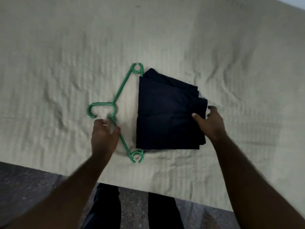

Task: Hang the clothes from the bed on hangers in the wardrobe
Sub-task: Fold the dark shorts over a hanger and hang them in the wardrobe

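A folded dark navy garment (166, 111) lies over the bar of a green plastic hanger (121, 90) flat on the bed (66, 55). The hanger's hook points left. My left hand (104, 136) pinches the hanger's lower arm just below the hook, fingers closed around it. Over at the garment's right edge, my right hand (209, 123) has its thumb on top of the cloth and its fingers curled around the folded layers.
The bed carries a wrinkled pale sheet, and its near edge runs diagonally across the lower frame. Below it is dark speckled floor (33, 182), with my dark trouser legs (102, 209) standing against the edge. No wardrobe is in view.
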